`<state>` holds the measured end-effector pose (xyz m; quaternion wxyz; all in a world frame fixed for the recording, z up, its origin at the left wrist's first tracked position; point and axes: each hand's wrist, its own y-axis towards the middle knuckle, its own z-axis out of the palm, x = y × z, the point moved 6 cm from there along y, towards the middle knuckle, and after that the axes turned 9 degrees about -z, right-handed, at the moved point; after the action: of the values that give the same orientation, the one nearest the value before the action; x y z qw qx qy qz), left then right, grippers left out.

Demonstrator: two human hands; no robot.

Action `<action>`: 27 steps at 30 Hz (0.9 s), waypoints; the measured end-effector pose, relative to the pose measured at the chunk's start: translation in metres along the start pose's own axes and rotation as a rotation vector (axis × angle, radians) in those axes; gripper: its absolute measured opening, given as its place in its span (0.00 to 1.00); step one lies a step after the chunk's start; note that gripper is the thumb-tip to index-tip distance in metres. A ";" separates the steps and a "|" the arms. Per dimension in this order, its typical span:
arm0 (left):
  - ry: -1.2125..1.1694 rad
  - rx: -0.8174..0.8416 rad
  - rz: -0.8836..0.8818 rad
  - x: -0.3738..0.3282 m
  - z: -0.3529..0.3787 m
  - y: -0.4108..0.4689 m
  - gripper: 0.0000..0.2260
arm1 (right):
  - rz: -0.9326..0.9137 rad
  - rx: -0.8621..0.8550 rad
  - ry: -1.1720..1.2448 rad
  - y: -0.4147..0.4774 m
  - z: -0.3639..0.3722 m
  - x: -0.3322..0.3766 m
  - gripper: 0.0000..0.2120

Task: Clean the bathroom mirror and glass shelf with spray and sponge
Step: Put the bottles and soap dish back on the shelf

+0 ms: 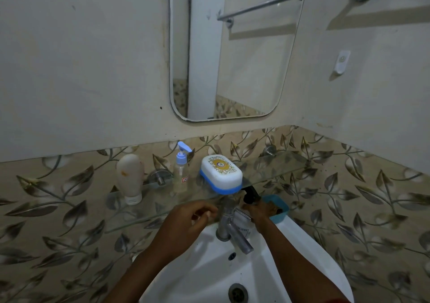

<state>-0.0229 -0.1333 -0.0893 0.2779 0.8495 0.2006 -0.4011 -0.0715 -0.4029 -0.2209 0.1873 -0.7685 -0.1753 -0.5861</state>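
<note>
Below the mirror (232, 53), a glass shelf (274, 170) runs along the leaf-patterned tile wall, held on round metal brackets. On the shelf, left to right: a cream tube (130, 177) standing on its cap, a clear pump bottle (182, 170) with a blue head, and a white soap box (221, 173) with a blue base near the front edge. Right part of the shelf is bare glass.

Under the shelf sits a white sink (235, 267) with a metal tap (231, 228) at its back rim. A blue tray (278, 209) rests on the sink rim to the right of the tap, partly under the shelf; contents are dark and unclear.

Left hand (190, 221) is over the sink, just left of the tap, fingers curled loosely inward; nothing visible in it, so it reads as empty and half-closed.

Right hand (260, 212) is behind and right of the tap, wrapped around a spray bottle (250, 195). Only the black trigger head shows clearly, rising above the hand just under the shelf's front edge; a pale body with print shows below the hand, behind the tap. Grip is closed on the bottle neck.

Sponge: cannot be identified with certainty. Mirror reflects a towel rail and pale wall.
</note>
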 end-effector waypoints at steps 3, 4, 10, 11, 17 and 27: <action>-0.018 -0.002 0.020 -0.005 -0.003 0.003 0.12 | -0.025 -0.036 0.008 0.002 0.001 -0.004 0.18; -0.026 -0.002 0.020 -0.007 -0.004 0.003 0.12 | -0.026 -0.045 0.015 0.002 0.000 -0.005 0.18; -0.067 0.037 0.039 -0.016 -0.002 0.003 0.09 | -0.060 -0.135 0.083 -0.017 -0.025 -0.017 0.22; -0.072 0.045 0.045 -0.019 -0.002 0.003 0.09 | -0.057 -0.148 0.106 -0.022 -0.032 -0.020 0.22; -0.133 0.112 0.094 -0.044 0.003 0.009 0.09 | -0.130 -0.224 0.210 -0.056 -0.092 -0.018 0.18; -0.121 0.104 0.264 -0.101 -0.026 0.048 0.08 | -0.485 -0.358 0.169 -0.084 -0.179 0.113 0.13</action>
<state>-0.0416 -0.1658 0.0193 0.2957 0.8559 0.0489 -0.4214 -0.2339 -0.4125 -0.0614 -0.0823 -0.6735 -0.2315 -0.6972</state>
